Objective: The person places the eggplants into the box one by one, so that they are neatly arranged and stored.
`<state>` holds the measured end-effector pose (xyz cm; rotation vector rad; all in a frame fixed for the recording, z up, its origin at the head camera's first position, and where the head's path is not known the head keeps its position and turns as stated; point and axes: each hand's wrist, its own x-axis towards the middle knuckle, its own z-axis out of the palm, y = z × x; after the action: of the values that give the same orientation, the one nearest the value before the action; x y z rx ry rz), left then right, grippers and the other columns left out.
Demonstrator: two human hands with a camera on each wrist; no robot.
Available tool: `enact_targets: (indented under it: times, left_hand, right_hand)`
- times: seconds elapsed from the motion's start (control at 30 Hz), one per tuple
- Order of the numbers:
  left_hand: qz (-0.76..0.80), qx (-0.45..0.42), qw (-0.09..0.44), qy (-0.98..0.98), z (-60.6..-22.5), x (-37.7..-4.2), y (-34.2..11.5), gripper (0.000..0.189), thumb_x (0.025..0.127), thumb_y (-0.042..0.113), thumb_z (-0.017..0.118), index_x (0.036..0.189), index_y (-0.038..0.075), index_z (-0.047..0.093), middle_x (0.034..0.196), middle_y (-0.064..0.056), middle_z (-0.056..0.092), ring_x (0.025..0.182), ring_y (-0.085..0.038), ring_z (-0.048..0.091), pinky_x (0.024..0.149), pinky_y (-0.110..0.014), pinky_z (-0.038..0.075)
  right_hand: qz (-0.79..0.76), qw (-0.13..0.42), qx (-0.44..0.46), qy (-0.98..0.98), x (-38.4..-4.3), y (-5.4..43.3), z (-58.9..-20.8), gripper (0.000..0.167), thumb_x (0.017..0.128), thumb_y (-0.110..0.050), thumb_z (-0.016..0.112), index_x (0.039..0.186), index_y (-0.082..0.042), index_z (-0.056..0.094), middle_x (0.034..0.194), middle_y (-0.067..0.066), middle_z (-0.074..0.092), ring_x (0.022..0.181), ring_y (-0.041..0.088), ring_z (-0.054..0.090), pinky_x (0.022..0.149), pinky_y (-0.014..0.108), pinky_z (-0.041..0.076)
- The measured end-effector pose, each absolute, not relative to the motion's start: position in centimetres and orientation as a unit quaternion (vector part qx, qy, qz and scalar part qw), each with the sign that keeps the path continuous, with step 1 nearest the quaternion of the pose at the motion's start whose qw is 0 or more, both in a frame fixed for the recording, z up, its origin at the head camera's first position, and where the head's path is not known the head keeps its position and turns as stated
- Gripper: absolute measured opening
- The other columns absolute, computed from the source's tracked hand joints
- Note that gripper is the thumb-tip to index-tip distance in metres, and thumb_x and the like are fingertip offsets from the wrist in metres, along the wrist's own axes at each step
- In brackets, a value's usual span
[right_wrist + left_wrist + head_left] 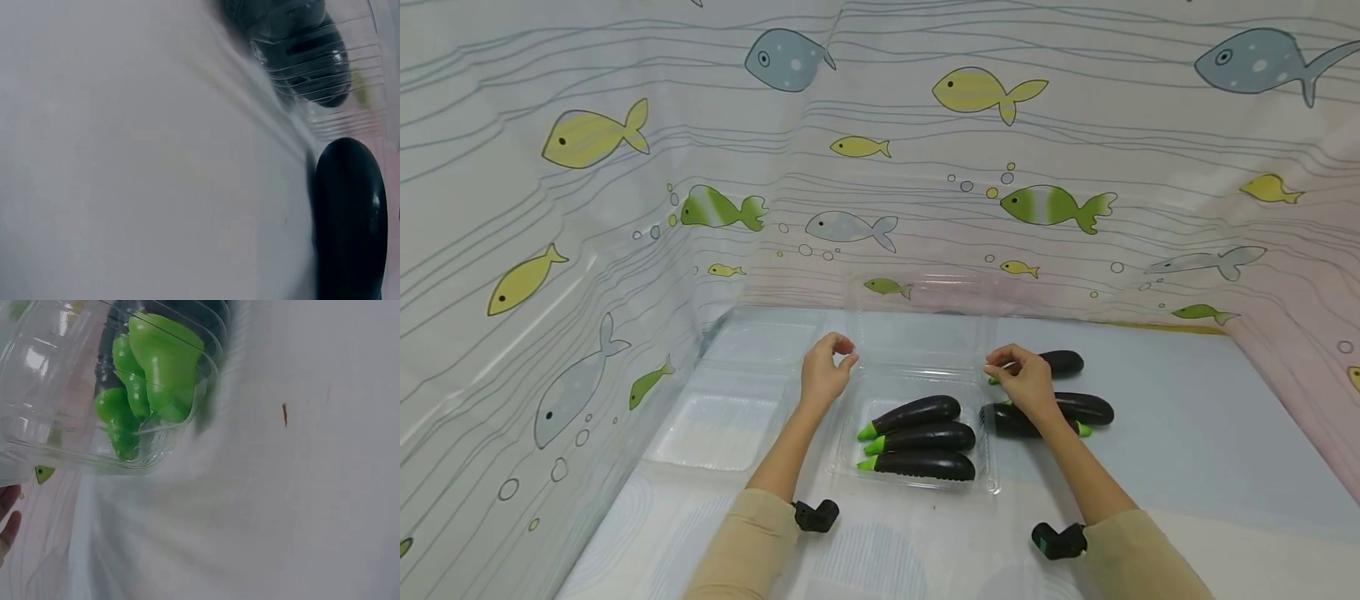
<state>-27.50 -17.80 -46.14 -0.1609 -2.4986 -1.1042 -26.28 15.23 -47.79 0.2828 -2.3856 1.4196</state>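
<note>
A clear plastic clamshell box point(917, 485) stands in the middle with its lid point(925, 329) tilted up at the back. Three dark eggplants point(925, 437) with green stem ends lie side by side in its base. At the lid's left edge, my left hand point(826, 375) has bent fingers and thumb about the rim. My right hand point(1026, 383) pinches the lid's right edge between thumb and fingers. In the left wrist view the green stems point(165, 369) show through the box wall, with fingertips point(7, 531) at the left border. No hand shows in the right wrist view.
Three more eggplants point(1086, 408) lie right of the box, partly behind my right hand and forearm. A second clear clamshell box point(718, 429) stands open on the left. A fish-print sheet point(880, 192) rises behind the white-covered table point(1187, 433).
</note>
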Motion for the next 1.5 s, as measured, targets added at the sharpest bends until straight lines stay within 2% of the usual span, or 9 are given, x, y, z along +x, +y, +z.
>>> enact_targets:
  times: [0.1,0.2,0.37,0.6,0.7,1.0,1.23,1.37,1.5]
  left_hand:
    - [-0.389,-0.063,0.208,-0.895,-46.2,-27.4,-17.8,0.015,0.083,0.005,0.075,0.093,0.004,0.064,0.091,-0.010,0.067,0.092,-0.030,0.063,0.088,-0.043,0.049]
    - [-0.383,-0.064,0.211,-0.897,-46.1,-27.4,-17.8,0.015,0.083,0.006,0.075,0.093,0.004,0.064,0.091,-0.010,0.067,0.092,-0.030,0.063,0.088,-0.044,0.049]
    - [-0.375,-0.060,0.213,-0.900,-46.0,-27.2,-17.8,0.015,0.083,0.007,0.075,0.092,0.005,0.063,0.090,-0.010,0.066,0.092,-0.030,0.063,0.088,-0.044,0.049]
    - [-0.373,-0.064,0.216,-0.900,-45.9,-27.0,-17.7,0.015,0.083,0.006,0.076,0.090,0.005,0.063,0.090,-0.011,0.066,0.093,-0.032,0.062,0.087,-0.045,0.049]
    - [-0.373,-0.060,0.217,-0.900,-46.0,-27.0,-17.8,0.015,0.082,0.006,0.076,0.090,0.005,0.063,0.089,-0.011,0.066,0.093,-0.032,0.062,0.087,-0.045,0.049]
    - [-0.374,-0.059,0.222,-0.899,-46.1,-27.0,-17.8,0.014,0.082,0.007,0.076,0.089,0.005,0.064,0.089,-0.010,0.067,0.092,-0.031,0.063,0.084,-0.045,0.049]
    - [-0.383,-0.060,0.210,-0.898,-45.7,-26.9,-18.0,0.021,0.082,0.011,0.078,0.097,0.006,0.065,0.092,-0.009,0.067,0.095,-0.032,0.061,0.084,-0.043,0.048]
    - [-0.396,-0.070,0.231,-0.886,-44.8,-27.0,-18.1,0.030,0.080,0.010,0.079,0.107,0.005,0.064,0.096,-0.009,0.067,0.096,-0.028,0.060,0.086,-0.041,0.048]
    - [-0.400,-0.086,0.258,-0.875,-43.8,-27.1,-18.0,0.032,0.081,0.007,0.077,0.110,0.004,0.064,0.100,-0.010,0.066,0.097,-0.026,0.059,0.088,-0.039,0.048]
  right_hand:
    - [0.469,0.207,0.126,-0.850,-26.4,15.5,-47.4,0.016,0.079,-0.006,0.080,0.091,-0.007,0.070,0.081,0.006,0.070,0.070,0.023,0.065,0.059,0.023,0.051]
    - [0.447,0.235,0.140,-0.851,-26.4,15.7,-46.8,0.025,0.075,-0.005,0.082,0.096,-0.008,0.070,0.082,0.005,0.070,0.077,0.023,0.066,0.064,0.033,0.055]
    - [0.436,0.268,0.150,-0.846,-26.5,15.8,-45.8,0.036,0.070,-0.006,0.086,0.102,-0.006,0.070,0.086,0.007,0.070,0.083,0.025,0.066,0.066,0.044,0.053]
    - [0.427,0.318,0.173,-0.829,-26.5,15.7,-44.4,0.044,0.067,-0.004,0.087,0.107,-0.004,0.069,0.093,0.008,0.071,0.087,0.021,0.064,0.067,0.029,0.050]
    - [0.426,0.329,0.183,-0.823,-26.4,15.5,-43.8,0.045,0.066,-0.003,0.088,0.107,-0.004,0.069,0.094,0.009,0.071,0.087,0.022,0.064,0.067,0.027,0.049]
    - [0.426,0.347,0.181,-0.816,-26.4,15.0,-43.3,0.034,0.069,0.000,0.085,0.099,-0.002,0.070,0.092,0.009,0.071,0.086,0.022,0.065,0.068,0.041,0.051]
    - [0.422,0.360,0.190,-0.810,-26.3,14.9,-43.4,0.028,0.070,0.003,0.083,0.093,-0.001,0.068,0.090,0.010,0.070,0.084,0.022,0.065,0.068,0.039,0.050]
    - [0.413,0.363,0.198,-0.812,-26.3,14.9,-43.4,0.027,0.071,0.003,0.083,0.092,-0.002,0.068,0.089,0.010,0.070,0.084,0.022,0.064,0.067,0.036,0.050]
    - [0.413,0.361,0.198,-0.812,-26.2,14.9,-43.5,0.026,0.071,0.003,0.083,0.091,-0.002,0.068,0.088,0.010,0.070,0.083,0.022,0.065,0.068,0.034,0.050]
